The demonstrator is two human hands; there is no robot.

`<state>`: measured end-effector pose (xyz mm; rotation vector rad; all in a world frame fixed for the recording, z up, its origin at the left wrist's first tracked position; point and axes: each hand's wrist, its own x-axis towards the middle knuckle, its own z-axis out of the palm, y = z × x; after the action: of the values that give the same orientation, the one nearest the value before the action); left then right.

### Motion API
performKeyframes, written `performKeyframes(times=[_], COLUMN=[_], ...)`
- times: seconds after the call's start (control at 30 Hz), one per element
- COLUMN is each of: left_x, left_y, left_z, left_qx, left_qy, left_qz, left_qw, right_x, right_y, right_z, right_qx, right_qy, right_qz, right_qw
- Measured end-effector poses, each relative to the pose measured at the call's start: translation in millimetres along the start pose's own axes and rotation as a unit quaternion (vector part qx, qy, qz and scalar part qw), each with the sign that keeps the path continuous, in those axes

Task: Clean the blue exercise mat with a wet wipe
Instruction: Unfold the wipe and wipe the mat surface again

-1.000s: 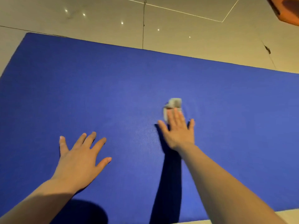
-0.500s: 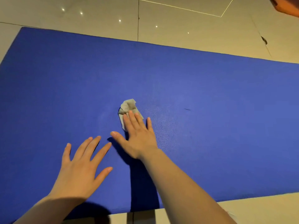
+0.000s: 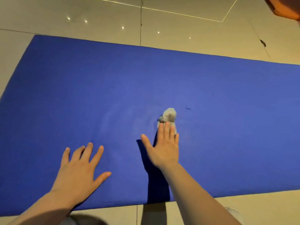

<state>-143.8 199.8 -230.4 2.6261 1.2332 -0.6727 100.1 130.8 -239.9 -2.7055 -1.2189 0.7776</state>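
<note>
Both hands lie flat on the blue mat (image 3: 227, 111), right hand (image 3: 164, 148) pressing the wipe (image 3: 168, 116), left hand (image 3: 79, 171) holding nothing.

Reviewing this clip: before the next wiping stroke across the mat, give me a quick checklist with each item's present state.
1. Wet wipe under the right hand fingers: ok, straight fingers press its near end.
2. Left hand bracing the blue mat: ok, spread flat.
3. Mat lying flat on the floor: ok, no folds visible.
4. Wipe spread out: not ok, bunched up.
5. Dark speck right of the wipe removed: not ok.
6. Wipe wet enough: cannot tell.
</note>
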Motion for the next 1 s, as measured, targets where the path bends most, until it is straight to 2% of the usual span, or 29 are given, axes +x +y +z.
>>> performKeyframes(times=[0.1, 0.2, 0.27, 0.43, 0.53, 0.57, 0.63, 0.73, 0.8, 0.87, 0.93, 1.0], left_x=[6, 8, 7, 7, 9, 10, 13, 15, 16, 14, 12, 11], left_y=[1, 1, -1, -1, -2, -1, 0, 1, 2, 2, 1, 0], left_z=[-5, -3, 0, 2, 2, 2, 1, 2, 3, 5, 2, 3], left_qx=[0.03, 0.041, 0.036, 0.047, 0.038, 0.044, 0.047, 0.034, 0.027, 0.04, 0.054, 0.076], left_qy=[0.003, 0.01, 0.008, 0.014, 0.02, 0.024, 0.009, 0.005, -0.004, -0.013, -0.046, -0.055], left_qz=[0.019, 0.042, 0.046, 0.063, 0.071, 0.078, 0.075, 0.078, 0.074, 0.069, 0.071, 0.073], left_qw=[0.999, 0.998, 0.998, 0.997, 0.997, 0.996, 0.996, 0.996, 0.997, 0.997, 0.995, 0.993], right_x=[-18, -8, 3, 5, -1, -5, -16, -39, -47, -40, -29, -21], right_y=[-53, -35, 2, 95, 86, 74, 38, -16, -33, -19, 20, 66], right_z=[20, 21, 10, -31, -19, -11, 8, 42, 52, 45, 33, 15], right_qx=[-0.001, -0.072, -0.105, -0.079, -0.063, -0.072, -0.062, -0.046, -0.053, -0.068, -0.071, -0.06], right_qy=[-0.047, -0.033, -0.013, -0.017, 0.014, 0.03, 0.049, 0.03, 0.013, 0.023, 0.062, 0.061], right_qz=[-0.112, -0.157, -0.116, 0.108, 0.136, 0.116, 0.007, -0.12, -0.148, -0.158, -0.108, 0.012], right_qw=[0.993, 0.984, 0.988, 0.991, 0.989, 0.99, 0.997, 0.991, 0.988, 0.985, 0.99, 0.996])
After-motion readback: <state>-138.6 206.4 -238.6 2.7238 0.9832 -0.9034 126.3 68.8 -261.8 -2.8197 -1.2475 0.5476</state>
